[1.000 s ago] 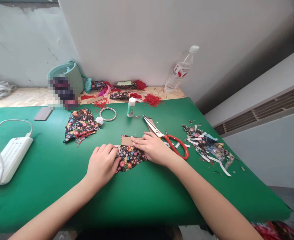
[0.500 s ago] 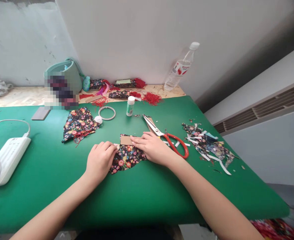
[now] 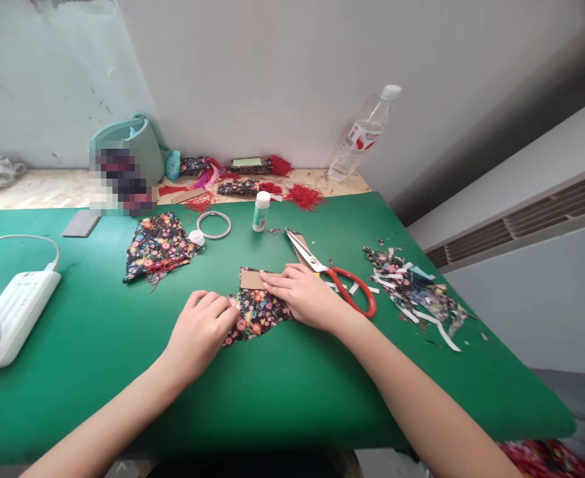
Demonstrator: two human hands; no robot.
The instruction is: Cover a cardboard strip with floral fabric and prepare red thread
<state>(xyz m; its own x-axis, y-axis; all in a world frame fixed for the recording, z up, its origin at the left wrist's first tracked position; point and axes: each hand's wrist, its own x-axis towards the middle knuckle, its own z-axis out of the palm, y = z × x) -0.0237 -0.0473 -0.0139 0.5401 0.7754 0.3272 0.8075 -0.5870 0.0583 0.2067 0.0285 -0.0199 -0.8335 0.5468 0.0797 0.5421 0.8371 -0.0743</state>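
Note:
A piece of black floral fabric (image 3: 259,312) lies on the green table in front of me, with a small brown cardboard rectangle (image 3: 251,279) on its upper part. My left hand (image 3: 206,326) is closed at the fabric's left edge, its fingers curled and the fingertips partly hidden. Stretched across the cardboard's right end and the fabric, my right hand (image 3: 305,295) holds the cardboard down with its fingers flat. Just beyond that hand lie scissors (image 3: 344,285) with red handles, blades pointing away to the left. A glue stick (image 3: 261,212) stands upright behind the fabric, its white cap (image 3: 196,237) apart on the left.
More floral fabric (image 3: 157,249) and a silver ring (image 3: 213,225) lie left of the glue stick. Fabric and paper scraps (image 3: 416,285) cover the right side. A white power strip (image 3: 18,318) sits at left; a water bottle (image 3: 362,136) and red tassel threads (image 3: 305,196) are behind.
My left hand has shifted slightly down and to the right along the fabric's left edge. The right hand stays on the cardboard. The whole view has moved a little.

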